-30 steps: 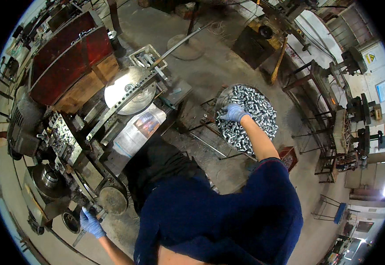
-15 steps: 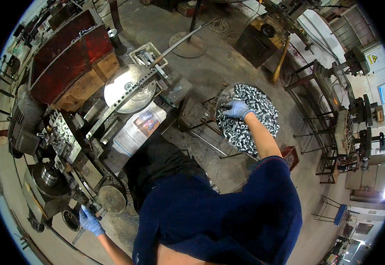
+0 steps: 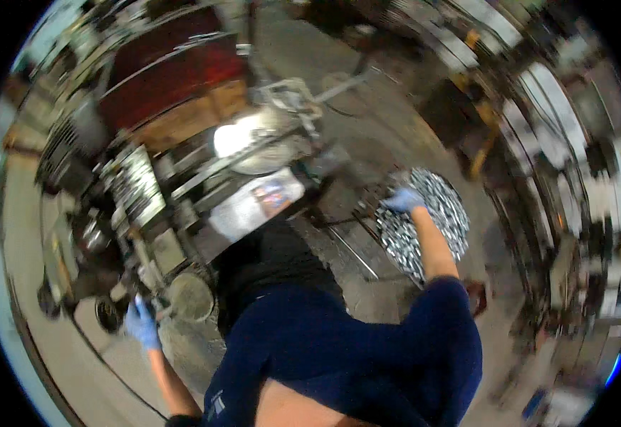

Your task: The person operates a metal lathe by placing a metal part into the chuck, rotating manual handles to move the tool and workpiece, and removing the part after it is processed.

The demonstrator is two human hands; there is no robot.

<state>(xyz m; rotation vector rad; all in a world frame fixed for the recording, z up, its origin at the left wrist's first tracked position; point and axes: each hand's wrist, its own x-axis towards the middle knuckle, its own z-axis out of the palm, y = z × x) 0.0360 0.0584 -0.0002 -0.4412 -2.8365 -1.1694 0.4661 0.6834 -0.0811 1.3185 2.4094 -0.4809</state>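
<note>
My right hand (image 3: pixel 404 200), in a blue glove, rests over the left part of a round container heaped with short shiny metal sleeves (image 3: pixel 431 231). Its fingers are smeared by motion, so whether a sleeve is between them does not show. On the left, my other gloved hand, the left one (image 3: pixel 142 324), is at the front end of a dark, greasy machine, beside a round metal disc (image 3: pixel 191 297). Blur hides how its fingers lie and whether they grip a handle there.
A printed paper sheet (image 3: pixel 257 205) lies on the machine beside a shiny round plate (image 3: pixel 261 146) crossed by a perforated bar. Behind stands a dark red bin (image 3: pixel 175 75). A metal-bar frame (image 3: pixel 353 252) stands between my legs and the container. Benches with machinery line the right.
The whole view has swung and blurred, shifting the machine and container rightward and lower in the picture. My right hand stays over the sleeves, my left by the machine's front end.
</note>
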